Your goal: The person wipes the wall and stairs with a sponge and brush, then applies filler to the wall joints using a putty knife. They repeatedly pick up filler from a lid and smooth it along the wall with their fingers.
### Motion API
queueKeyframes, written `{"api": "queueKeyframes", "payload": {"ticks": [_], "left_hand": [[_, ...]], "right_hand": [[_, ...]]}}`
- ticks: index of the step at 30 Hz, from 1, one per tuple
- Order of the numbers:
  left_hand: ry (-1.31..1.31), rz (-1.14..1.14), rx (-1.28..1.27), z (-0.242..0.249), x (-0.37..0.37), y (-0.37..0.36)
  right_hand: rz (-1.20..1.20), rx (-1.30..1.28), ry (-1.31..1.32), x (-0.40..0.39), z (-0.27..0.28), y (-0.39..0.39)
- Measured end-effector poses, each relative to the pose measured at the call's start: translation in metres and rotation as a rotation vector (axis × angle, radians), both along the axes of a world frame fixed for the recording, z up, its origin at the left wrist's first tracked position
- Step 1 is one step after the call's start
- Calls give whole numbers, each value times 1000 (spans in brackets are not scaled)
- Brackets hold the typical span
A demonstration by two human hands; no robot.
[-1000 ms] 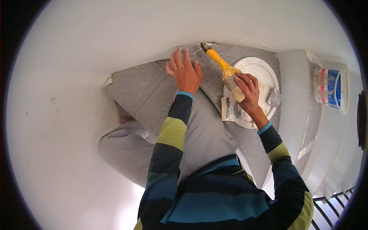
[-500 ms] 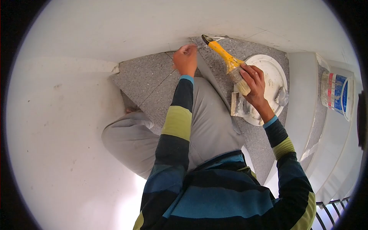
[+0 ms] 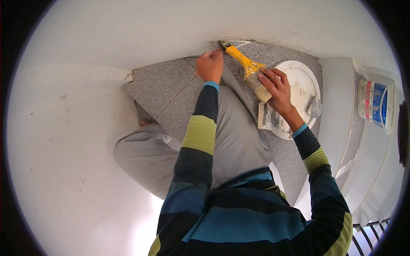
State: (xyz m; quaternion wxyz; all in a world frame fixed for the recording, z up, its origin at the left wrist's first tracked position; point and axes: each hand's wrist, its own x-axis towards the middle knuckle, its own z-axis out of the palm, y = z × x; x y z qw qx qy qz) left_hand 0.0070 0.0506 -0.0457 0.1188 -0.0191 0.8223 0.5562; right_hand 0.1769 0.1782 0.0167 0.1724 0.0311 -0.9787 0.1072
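Observation:
A wide paintbrush (image 3: 253,69) with a yellow handle, a black handle end and pale bristles is in my right hand (image 3: 279,90). The fingers and thumb close around its ferrule and bristles, so the handle points up and left toward the wall. My left hand (image 3: 210,67) is closed close to the handle's black end, over the grey speckled tile; its fingertips face the wall and whatever they pinch is hidden. Beside my right hand lies a round white lid (image 3: 314,81) smeared with residue. A flat, putty-stained tool (image 3: 268,119) rests at its left edge.
A crumpled grey piece (image 3: 314,106) sits on the lid's right side. A white wall (image 3: 171,30) curves along the tile's far edge. White-faced steps (image 3: 337,98) go down at the right, with a blue-labelled clear bucket (image 3: 376,102) on one. Black railings (image 3: 367,239) show at lower right.
The brush has shifted left and slightly down with my right hand, its handle end nearer my left hand. My left hand has moved slightly right.

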Motion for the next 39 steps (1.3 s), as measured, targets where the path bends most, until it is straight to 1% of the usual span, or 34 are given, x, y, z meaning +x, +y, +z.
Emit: {"api": "queueKeyframes", "payload": {"ticks": [3, 10, 13, 15, 22, 25, 27, 30, 32, 34, 37, 39], "left_hand": [[-21, 13, 33, -6, -1, 1], [22, 2, -13, -7, 1, 3], [28, -2, -4, -8, 0, 3], [41, -9, 1, -6, 3, 2], [75, -1, -44, -2, 6, 4], [82, 7, -42, -4, 7, 4], [90, 16, -28, -7, 4, 5], [88, -6, -36, -6, 7, 4], [91, 5, 14, -7, 7, 4], [89, 1, 5, -7, 9, 4], [100, 20, -14, -7, 8, 6], [106, 29, -26, -11, 8, 7]], "right_hand": [[1, 13, 57, -3, 1, 0], [21, 29, 13, -5, 8, 1], [56, 63, 41, -11, 6, 6], [82, 92, 4, -12, 9, 9], [108, 87, 32, -16, 11, 15], [112, 124, -14, -15, 11, 17], [142, 160, 51, -16, 10, 20], [147, 117, 46, -17, 11, 19], [137, 120, 30, -17, 10, 20], [124, 118, 11, -14, 10, 19], [128, 124, 51, -13, 11, 18], [124, 99, 12, -12, 11, 18]]}}
